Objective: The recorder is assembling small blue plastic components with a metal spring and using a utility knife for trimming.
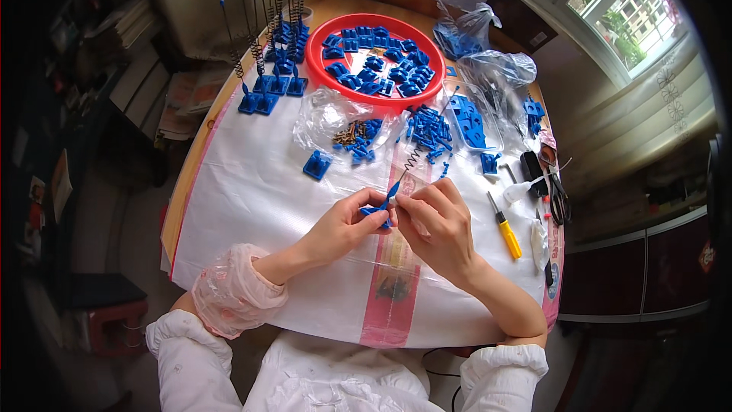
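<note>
Over the middle of the table, my left hand point(347, 221) is closed round a blue plastic base point(374, 215). A twisted blue stem point(393, 189) rises from it at a tilt, with a thin black coil spring point(413, 159) leading up and away. Close against the stem, the fingers of my right hand point(438, 221) are pinched together; what is between them is hidden. Beyond my hands lie a loose blue base point(316, 165), a pile of small blue pegs point(429, 132) and brass-coloured screws point(351, 134) mixed with blue parts.
A red round tray point(311, 61) holds several blue clips. Finished-looking spring pieces point(263, 91) stand upright at the far left. Clear plastic bags point(499, 69) and a box of flat blue parts point(470, 122) are at the back right. A yellow screwdriver point(508, 236) and black scissors point(559, 202) lie rightward.
</note>
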A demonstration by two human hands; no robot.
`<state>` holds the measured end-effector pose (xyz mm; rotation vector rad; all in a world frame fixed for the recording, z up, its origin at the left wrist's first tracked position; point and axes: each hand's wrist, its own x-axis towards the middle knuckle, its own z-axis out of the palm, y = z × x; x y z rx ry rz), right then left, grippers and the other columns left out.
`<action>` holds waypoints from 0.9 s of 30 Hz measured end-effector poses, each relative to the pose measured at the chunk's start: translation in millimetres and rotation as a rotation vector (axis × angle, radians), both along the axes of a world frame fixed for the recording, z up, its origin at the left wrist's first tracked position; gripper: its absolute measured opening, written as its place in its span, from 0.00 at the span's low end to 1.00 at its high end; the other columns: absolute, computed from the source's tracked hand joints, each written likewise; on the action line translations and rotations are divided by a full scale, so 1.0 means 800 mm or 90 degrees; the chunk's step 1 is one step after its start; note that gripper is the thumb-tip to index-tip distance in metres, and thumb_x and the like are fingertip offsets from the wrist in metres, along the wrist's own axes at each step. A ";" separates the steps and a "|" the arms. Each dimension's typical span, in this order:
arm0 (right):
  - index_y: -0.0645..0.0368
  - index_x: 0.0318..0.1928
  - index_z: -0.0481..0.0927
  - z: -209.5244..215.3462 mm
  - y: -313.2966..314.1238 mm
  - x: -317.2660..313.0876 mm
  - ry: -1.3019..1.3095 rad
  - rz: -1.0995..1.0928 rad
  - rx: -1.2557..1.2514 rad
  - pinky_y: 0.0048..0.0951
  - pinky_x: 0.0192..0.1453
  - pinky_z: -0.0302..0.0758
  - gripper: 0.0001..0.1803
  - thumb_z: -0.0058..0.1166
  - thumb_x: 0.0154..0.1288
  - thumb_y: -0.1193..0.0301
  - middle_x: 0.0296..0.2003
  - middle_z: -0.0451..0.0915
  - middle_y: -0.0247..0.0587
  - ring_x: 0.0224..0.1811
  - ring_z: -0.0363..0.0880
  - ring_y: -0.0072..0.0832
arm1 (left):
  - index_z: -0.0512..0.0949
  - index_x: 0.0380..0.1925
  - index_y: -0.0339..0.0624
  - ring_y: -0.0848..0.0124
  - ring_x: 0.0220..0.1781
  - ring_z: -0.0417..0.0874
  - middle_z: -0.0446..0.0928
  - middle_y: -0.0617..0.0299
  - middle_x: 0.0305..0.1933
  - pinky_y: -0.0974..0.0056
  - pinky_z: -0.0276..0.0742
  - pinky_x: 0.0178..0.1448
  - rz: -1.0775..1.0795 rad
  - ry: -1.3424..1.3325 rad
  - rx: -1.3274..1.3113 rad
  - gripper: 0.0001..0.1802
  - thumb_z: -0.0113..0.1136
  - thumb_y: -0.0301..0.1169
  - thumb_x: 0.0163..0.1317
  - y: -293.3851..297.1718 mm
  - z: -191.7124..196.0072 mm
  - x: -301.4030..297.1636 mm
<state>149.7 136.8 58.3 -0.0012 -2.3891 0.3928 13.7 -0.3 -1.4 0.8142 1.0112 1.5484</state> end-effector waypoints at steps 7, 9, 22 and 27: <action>0.60 0.37 0.83 -0.007 0.000 -0.001 -0.019 -0.001 -0.005 0.34 0.34 0.71 0.13 0.67 0.47 0.81 0.28 0.77 0.36 0.32 0.73 0.35 | 0.71 0.55 0.36 0.75 0.52 0.80 0.76 0.63 0.49 0.67 0.80 0.60 -0.002 0.020 -0.002 0.14 0.54 0.32 0.75 -0.003 0.000 0.000; 0.60 0.35 0.83 -0.002 0.001 0.002 -0.026 -0.011 -0.004 0.32 0.31 0.71 0.12 0.67 0.46 0.83 0.26 0.78 0.36 0.30 0.73 0.34 | 0.71 0.55 0.36 0.75 0.52 0.80 0.76 0.63 0.49 0.67 0.80 0.60 -0.007 0.009 0.007 0.15 0.54 0.32 0.75 -0.003 0.000 0.001; 0.60 0.34 0.84 0.007 0.009 0.021 -0.044 -0.057 -0.018 0.33 0.33 0.71 0.11 0.67 0.47 0.82 0.26 0.78 0.37 0.31 0.74 0.34 | 0.71 0.57 0.35 0.74 0.56 0.79 0.74 0.62 0.53 0.65 0.78 0.64 -0.022 0.012 -0.026 0.14 0.51 0.29 0.75 -0.002 0.002 0.000; 0.60 0.36 0.83 0.010 0.014 0.036 -0.032 -0.059 -0.023 0.34 0.34 0.72 0.13 0.67 0.47 0.82 0.27 0.78 0.37 0.32 0.73 0.35 | 0.71 0.55 0.35 0.74 0.53 0.81 0.76 0.61 0.50 0.67 0.80 0.60 -0.011 0.010 -0.024 0.14 0.53 0.30 0.75 -0.002 0.003 0.002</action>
